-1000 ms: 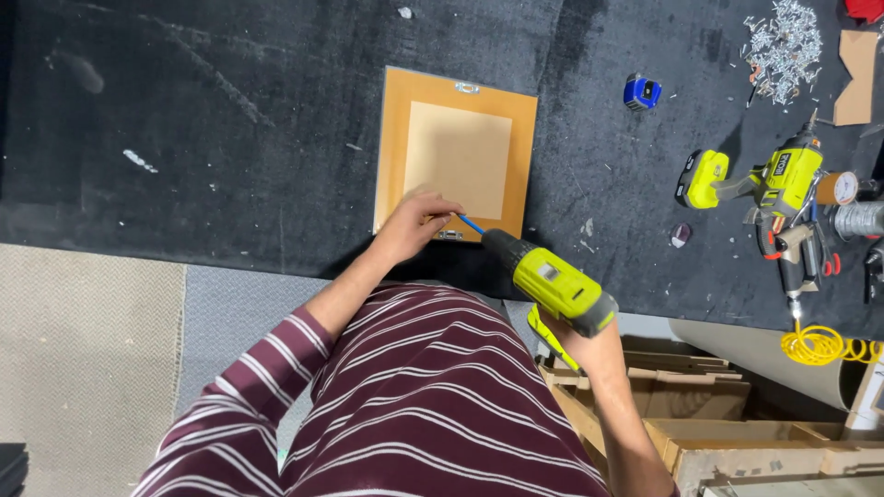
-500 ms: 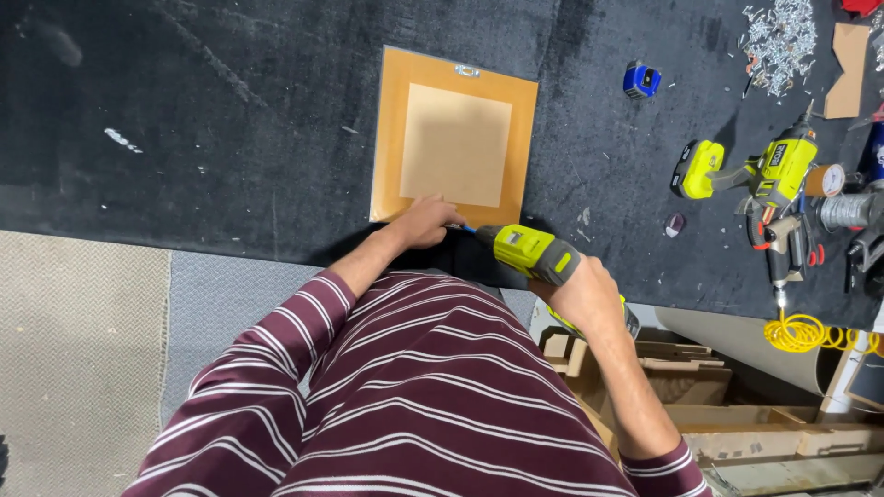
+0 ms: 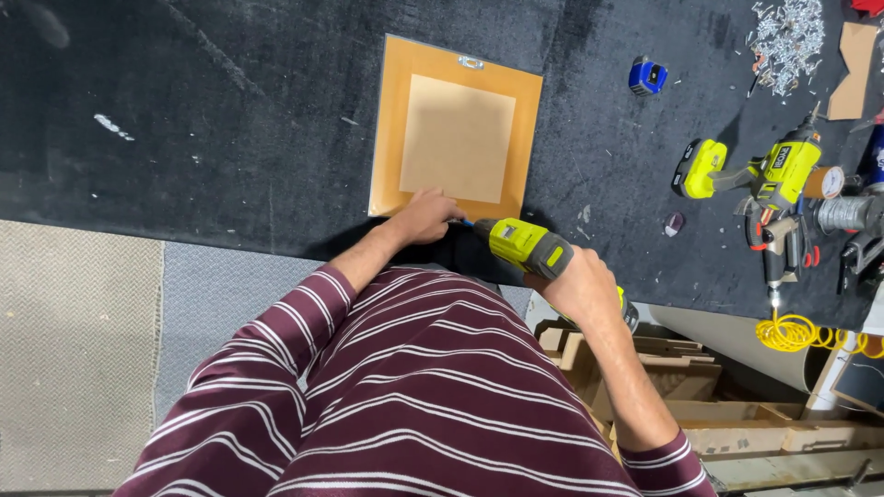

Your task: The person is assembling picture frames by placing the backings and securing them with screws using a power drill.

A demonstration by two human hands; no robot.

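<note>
A square wooden picture frame (image 3: 453, 131) lies face down on the black bench top (image 3: 230, 120), with a paler backing board in its middle and a small metal hanger at its far edge. My left hand (image 3: 425, 215) rests on the frame's near edge, fingers pinched at the tip of the drill. My right hand (image 3: 578, 283) grips a yellow-green cordless drill (image 3: 525, 247), its bit pointing left into the frame's near edge beside my left fingers.
A second yellow-green drill (image 3: 755, 170), other power tools and a pile of screws (image 3: 787, 32) lie at the right. A blue tape measure (image 3: 647, 75) sits past the frame. A coiled yellow hose (image 3: 796, 333) and wooden frames (image 3: 663, 368) sit below the bench edge.
The drill has moved left and closer to the frame's near edge, and my right hand followed it. My left hand stayed at the same spot on the frame.
</note>
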